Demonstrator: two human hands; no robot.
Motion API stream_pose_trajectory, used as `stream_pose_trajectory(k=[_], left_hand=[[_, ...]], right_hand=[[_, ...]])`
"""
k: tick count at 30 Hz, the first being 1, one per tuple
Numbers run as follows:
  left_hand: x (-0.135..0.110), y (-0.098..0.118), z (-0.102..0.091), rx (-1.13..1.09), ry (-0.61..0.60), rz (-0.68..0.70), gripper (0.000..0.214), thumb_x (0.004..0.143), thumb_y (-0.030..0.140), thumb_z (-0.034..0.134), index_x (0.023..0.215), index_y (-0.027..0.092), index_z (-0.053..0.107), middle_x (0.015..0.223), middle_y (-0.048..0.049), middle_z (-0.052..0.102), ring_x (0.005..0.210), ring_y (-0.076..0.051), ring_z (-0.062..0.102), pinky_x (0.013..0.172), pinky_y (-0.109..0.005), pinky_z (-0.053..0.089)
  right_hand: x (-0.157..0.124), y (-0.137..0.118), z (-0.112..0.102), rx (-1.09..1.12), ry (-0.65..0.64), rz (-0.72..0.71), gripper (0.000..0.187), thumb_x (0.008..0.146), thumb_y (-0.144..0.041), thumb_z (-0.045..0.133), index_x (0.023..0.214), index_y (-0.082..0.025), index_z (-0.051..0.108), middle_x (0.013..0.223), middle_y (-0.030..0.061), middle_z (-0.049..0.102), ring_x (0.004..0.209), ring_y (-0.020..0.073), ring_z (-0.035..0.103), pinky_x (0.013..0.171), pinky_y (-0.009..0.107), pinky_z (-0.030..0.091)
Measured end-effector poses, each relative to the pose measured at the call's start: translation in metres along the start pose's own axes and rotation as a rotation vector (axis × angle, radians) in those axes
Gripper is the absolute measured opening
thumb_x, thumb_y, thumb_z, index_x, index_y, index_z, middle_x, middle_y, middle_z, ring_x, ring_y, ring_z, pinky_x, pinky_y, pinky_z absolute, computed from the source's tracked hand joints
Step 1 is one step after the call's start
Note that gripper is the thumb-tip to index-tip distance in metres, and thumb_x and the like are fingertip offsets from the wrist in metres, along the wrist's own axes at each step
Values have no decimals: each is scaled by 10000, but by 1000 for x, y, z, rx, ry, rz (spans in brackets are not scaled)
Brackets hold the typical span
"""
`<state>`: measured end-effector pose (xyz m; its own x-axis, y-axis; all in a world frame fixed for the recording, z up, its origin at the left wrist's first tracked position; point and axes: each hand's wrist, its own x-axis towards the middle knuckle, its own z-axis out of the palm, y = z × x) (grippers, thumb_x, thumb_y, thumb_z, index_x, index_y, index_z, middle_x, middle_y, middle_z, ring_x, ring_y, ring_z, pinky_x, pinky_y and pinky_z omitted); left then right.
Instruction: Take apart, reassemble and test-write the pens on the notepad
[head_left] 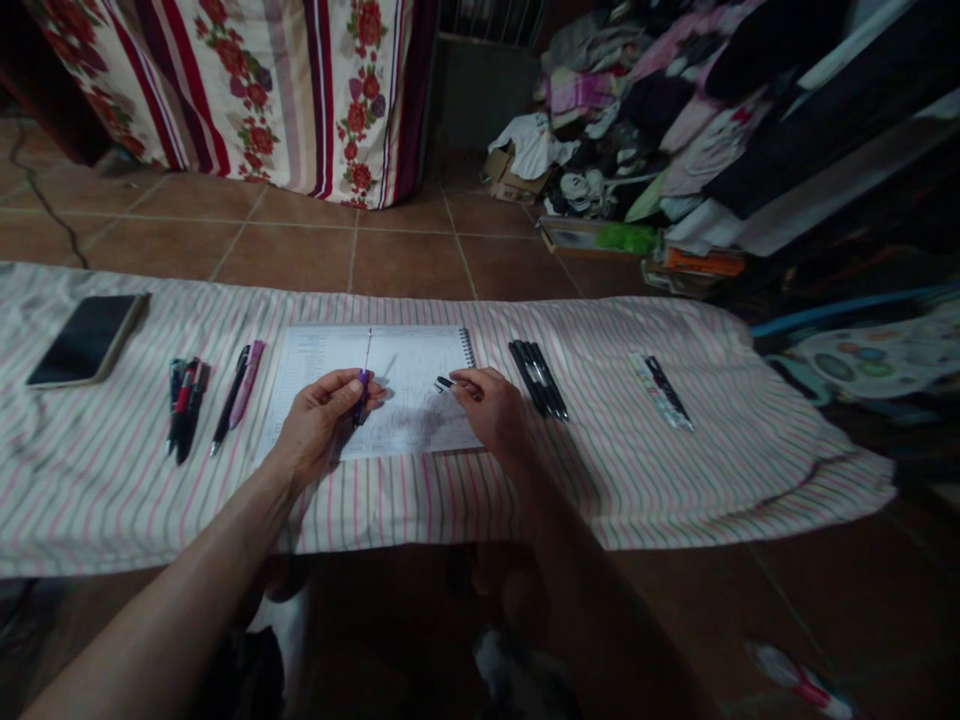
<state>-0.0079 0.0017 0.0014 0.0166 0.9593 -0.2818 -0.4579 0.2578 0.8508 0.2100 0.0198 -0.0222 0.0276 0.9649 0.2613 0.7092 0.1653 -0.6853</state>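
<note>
My left hand (330, 400) is closed in a pinch on a purple pen (363, 378), held over an open spiral notebook (300, 385). A thin, refill-like stick (368, 345) rises from its top end. My right hand (487, 400) pinches a small black pen part (445, 383) over the notebook's right side. It looks like a cap or the clip end of a pen; my fingers hide the rest. The two held pieces are apart. Handwriting and scribbles cover parts of the page.
Left of the notebook lie a black pen (231, 400), a pink pen (247, 385), a pen cluster (184, 405) and a phone (86, 340). Several black pens (538, 380) and a patterned pen group (661, 392) lie right. A striped cloth (420, 510) covers the table.
</note>
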Motion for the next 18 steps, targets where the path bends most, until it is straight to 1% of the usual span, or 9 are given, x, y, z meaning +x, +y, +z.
stream_pose_trajectory(k=[5, 9, 12, 18], left_hand=[[0, -1, 1, -20, 6, -10, 214, 619, 191, 801, 790, 141, 684, 742, -40, 722, 736, -147, 684, 761, -264, 530], [-1, -2, 3, -30, -9, -19, 226, 610, 192, 810, 787, 135, 682, 744, -40, 720, 739, -147, 685, 771, -259, 526], [-1, -4, 4, -41, -27, -25, 261, 590, 208, 826, 793, 132, 681, 745, -41, 721, 733, -145, 687, 764, -248, 522], [-1, -8, 4, -18, -91, -7, 294, 583, 251, 837, 803, 132, 683, 722, -46, 721, 700, -146, 683, 737, -246, 515]], right_hand=[[0, -1, -1, -105, 6, 38, 213, 770, -156, 597, 942, -163, 722, 907, 96, 662, 743, 189, 632, 741, 327, 496], [0, -3, 1, -168, -45, 45, 229, 796, -149, 586, 982, -152, 719, 946, 119, 657, 842, 214, 634, 784, 321, 483], [-1, -5, 4, -238, -61, 39, 233, 812, -151, 578, 1000, -175, 714, 963, 108, 659, 898, 220, 624, 808, 316, 467], [-2, -5, 8, -327, -59, 16, 224, 829, -190, 587, 1023, -194, 699, 963, 92, 655, 927, 217, 606, 810, 303, 444]])
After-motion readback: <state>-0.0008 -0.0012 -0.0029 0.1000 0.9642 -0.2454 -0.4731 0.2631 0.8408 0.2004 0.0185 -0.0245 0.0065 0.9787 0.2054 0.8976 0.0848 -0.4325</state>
